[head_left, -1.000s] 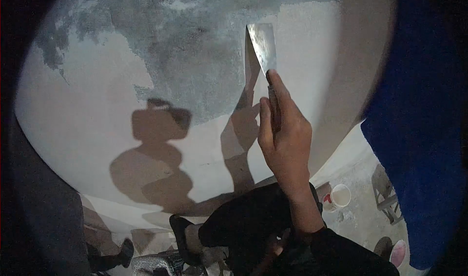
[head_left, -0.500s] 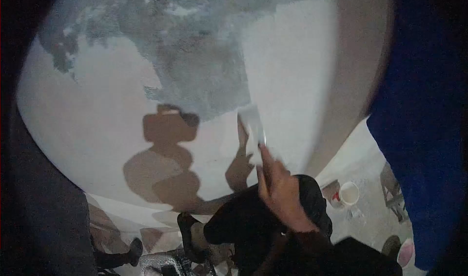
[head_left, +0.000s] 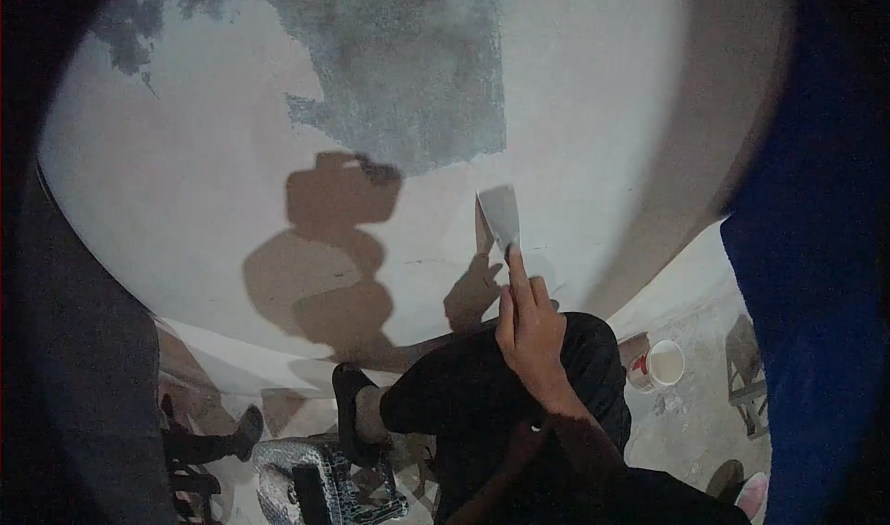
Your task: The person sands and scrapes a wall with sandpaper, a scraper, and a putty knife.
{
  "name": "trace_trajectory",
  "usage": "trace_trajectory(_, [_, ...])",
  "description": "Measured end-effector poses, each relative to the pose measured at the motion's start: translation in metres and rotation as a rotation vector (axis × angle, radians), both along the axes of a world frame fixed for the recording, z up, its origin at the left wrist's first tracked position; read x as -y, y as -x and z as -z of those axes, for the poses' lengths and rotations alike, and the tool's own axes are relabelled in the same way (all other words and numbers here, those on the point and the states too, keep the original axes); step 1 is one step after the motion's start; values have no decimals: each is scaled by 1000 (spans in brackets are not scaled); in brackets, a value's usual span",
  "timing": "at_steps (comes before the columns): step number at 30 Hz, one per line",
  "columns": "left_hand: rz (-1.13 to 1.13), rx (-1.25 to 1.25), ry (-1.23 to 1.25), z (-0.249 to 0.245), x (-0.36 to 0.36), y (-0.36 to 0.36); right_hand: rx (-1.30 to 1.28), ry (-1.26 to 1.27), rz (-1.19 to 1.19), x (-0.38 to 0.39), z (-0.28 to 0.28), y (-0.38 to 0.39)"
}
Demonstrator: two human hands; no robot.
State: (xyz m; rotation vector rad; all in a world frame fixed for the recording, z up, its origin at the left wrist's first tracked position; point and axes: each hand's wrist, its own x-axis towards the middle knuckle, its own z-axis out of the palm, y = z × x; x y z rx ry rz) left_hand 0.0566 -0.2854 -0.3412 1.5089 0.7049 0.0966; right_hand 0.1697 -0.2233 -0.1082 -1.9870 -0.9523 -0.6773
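My right hand (head_left: 535,335) is closed round a putty knife (head_left: 501,217), its index finger stretched along the blade. The blade's wide end lies at the wall, just below a grey patch (head_left: 417,89) with ragged edges. White coating (head_left: 584,108) covers the wall around that patch. Shadows of my head and of the hand with the knife fall on the wall to the left. My left hand cannot be made out in the dark area at the bottom.
A white bucket (head_left: 666,364) stands on the floor at the right, with a stool (head_left: 745,377) beyond it. A silvery patterned stool (head_left: 278,460) is under my foot at the bottom. Another person's leg (head_left: 218,443) shows at the lower left.
The view has shifted, so the wall patch sits higher and further right. The putty knife has moved down from the grey patch's lower edge, and its blade now shows broader.
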Motion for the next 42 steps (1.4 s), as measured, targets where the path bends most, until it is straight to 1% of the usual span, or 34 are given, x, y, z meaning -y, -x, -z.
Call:
trace_trajectory(2, [2, -44, 21, -5, -1, 0, -25, -10, 6, -5, -13, -7])
trace_trajectory(4, [161, -222, -69, -16, -9, -1, -16, -71, -22, -9, -27, -12])
trace_trajectory(5, [163, -224, -66, -29, -11, -2, -19, -67, -20, -7, -23, -12])
trace_trajectory(7, [132, -24, -7, -57, -15, -3, -9, -35, -69, 0, -12, -8])
trace_trajectory(8, [124, -16, -13, -63, -17, -3, -2, -40, -78, 8, -10, -4])
trace_trajectory(10, [180, -193, 67, -71, -19, -6, -153, 97, -182, 32, -16, 4])
trace_trajectory(11, [166, -191, 82, -73, -20, -8, -153, 111, -195, 38, -24, 3])
trace_trajectory(12, [163, -151, 109, -76, -20, -8, -146, 32, -224, 45, -35, 2])
trace_trajectory(13, [165, -112, 139, -77, -17, -5, -143, -43, -247, 52, -46, 2])
trace_trajectory(14, [163, -111, 161, -64, -14, -5, -147, -21, -247, 58, -61, 4])
trace_trajectory(16, [268, -260, 31, -23, -11, -10, -238, -157, -98, 64, -93, 3])
trace_trajectory(17, [271, -252, 43, -19, -7, -9, -153, -203, -148, 67, -105, -3])
trace_trajectory(19, [99, 273, -59, -12, -1, -7, -27, -329, -247, 67, -126, -11])
trace_trajectory(20, [99, 279, -50, -22, -3, -8, -22, -319, -246, 65, -133, -13])
trace_trajectory(22, [133, -119, 35, -59, -12, -11, 103, -411, -430, 60, -146, -20])
trace_trajectory(23, [136, -114, 39, -74, -17, -10, 123, -476, -532, 55, -147, -27])
trace_trajectory(24, [156, -113, 101, -88, -21, -8, 126, -471, -531, 55, -150, -23])
trace_trajectory(25, [175, -113, 163, -94, -23, -7, -79, -541, -591, 55, -156, -17])
trace_trajectory(26, [177, -110, 166, -78, -19, -5, -286, -608, -647, 54, -159, -13])
trace_trajectory(27, [167, 57, 124, -48, -11, -3, -208, -560, -708, 51, -163, -17])
trace_trajectory(28, [154, 226, 82, -32, -7, -2, -206, -554, -709, 48, -164, -20])
trace_trajectory(29, [153, 230, 86, -43, -12, -2, -212, -562, -765, 46, -165, -22])
trace_trajectory(30, [198, 104, 159, -64, -21, -3, -220, -569, -822, 42, -165, -26])
trace_trajectory(31, [244, -23, 232, -75, -26, -3, -84, -575, -844, 31, -165, -32])
trace_trajectory(32, [241, -22, 237, -65, -24, -4, -88, -571, -846, 25, -167, -33])
trace_trajectory(34, [579, -136, -233, -30, -18, -6, 10, -664, -1021, 12, -172, -31])
trace_trajectory(35, [578, -137, -228, -22, -13, -8, 5, -662, -1021, 4, -176, -28])
trace_trajectory(37, [18, 21, 194, -6, -1, -13, -86, -603, -1079, -8, -184, -21])
trace_trajectory(38, [19, 16, 197, 24, 2, -12, -91, -603, -1077, -11, -191, -26])
trace_trajectory(39, [163, 120, 121, 65, 7, -11, -155, -555, -1246, -14, -199, -33])
trace_trajectory(40, [306, 225, 46, 86, 10, -8, -222, -502, -1414, -15, -204, -35])
trace_trajectory(41, [307, 224, 53, 57, 2, -8, -198, -683, -1172, -20, -205, -25])
trace_trajectory(42, [274, 103, 128, -4, -13, -10, -203, -679, -1168, -19, -209, -31])
